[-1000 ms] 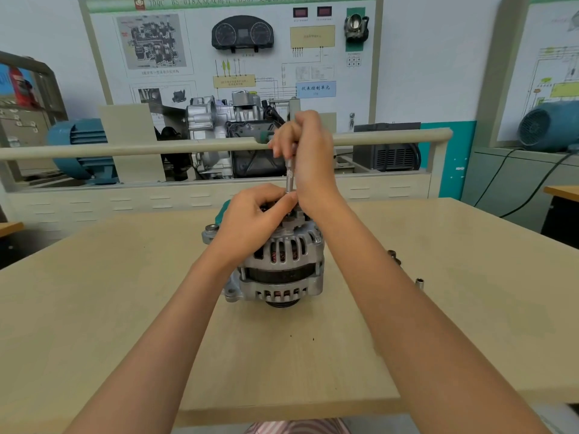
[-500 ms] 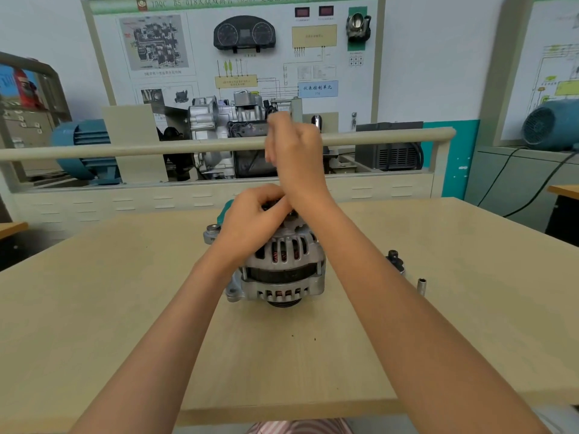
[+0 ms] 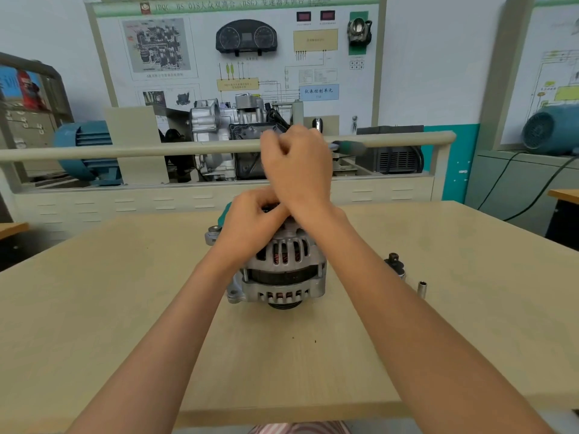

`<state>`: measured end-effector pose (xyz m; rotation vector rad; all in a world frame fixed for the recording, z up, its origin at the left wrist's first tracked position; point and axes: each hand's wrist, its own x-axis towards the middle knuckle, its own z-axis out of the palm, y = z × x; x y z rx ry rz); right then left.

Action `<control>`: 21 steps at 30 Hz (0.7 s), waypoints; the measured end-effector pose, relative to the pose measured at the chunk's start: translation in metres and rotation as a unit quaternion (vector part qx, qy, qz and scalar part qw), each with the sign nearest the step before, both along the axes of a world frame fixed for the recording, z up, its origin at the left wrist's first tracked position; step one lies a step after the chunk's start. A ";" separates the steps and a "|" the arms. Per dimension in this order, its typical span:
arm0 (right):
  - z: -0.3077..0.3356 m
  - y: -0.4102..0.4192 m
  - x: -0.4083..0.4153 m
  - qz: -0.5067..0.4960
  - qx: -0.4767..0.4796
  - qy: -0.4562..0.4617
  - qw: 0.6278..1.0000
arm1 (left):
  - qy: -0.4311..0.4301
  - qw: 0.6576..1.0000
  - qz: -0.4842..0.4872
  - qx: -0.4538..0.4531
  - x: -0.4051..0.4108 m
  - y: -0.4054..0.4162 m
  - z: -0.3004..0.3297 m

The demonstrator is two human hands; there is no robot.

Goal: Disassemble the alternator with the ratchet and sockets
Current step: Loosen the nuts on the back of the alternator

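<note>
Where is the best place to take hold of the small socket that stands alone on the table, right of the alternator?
Probably pinch the socket from above around its upper half: it stands upright, apart from the other parts, so its sides are free.

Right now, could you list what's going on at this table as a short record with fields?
Workpiece: alternator, standing on the wooden table
Left hand: grips the alternator's top
Right hand: curled round a ratchet with a green handle, above the alternator
Loose parts: upright socket and a dark piece, right of the alternator
Background: training board
</note>
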<state>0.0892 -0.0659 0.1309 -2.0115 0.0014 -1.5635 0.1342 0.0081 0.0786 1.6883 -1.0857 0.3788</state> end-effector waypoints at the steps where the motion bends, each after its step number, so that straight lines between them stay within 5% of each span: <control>1: 0.004 -0.005 -0.001 0.108 0.067 0.005 0.992 | 0.001 1.000 -0.008 0.004 -0.001 0.000 0.001; 4: 0.013 -0.021 -0.004 0.415 0.268 -0.008 0.870 | 0.009 0.999 -0.039 0.015 -0.003 0.000 0.003; 6: 0.013 -0.025 -0.002 0.510 0.327 -0.034 0.795 | 0.008 0.999 -0.049 0.015 -0.003 0.001 0.003; 7: 0.012 -0.023 -0.002 0.517 0.322 -0.032 0.792 | 0.006 0.999 -0.052 0.011 -0.004 0.002 0.004; 9: 0.009 -0.015 0.000 0.461 0.268 -0.018 0.846 | -0.001 0.999 -0.048 0.008 -0.004 0.003 0.004; 13: -0.002 -0.001 0.002 0.152 0.058 -0.046 0.986 | 0.002 1.000 -0.028 -0.004 0.001 0.002 0.002; 16: -0.006 0.011 0.006 -0.113 -0.063 -0.030 0.991 | 0.032 0.999 -0.011 -0.005 0.004 0.001 -0.002; 18: -0.003 0.012 0.007 -0.066 -0.018 -0.043 0.997 | 0.032 0.999 -0.007 0.002 0.004 0.001 -0.001; 21: 0.009 0.001 0.004 0.218 0.184 -0.032 0.958 | 0.020 0.999 -0.026 0.013 -0.003 0.001 0.004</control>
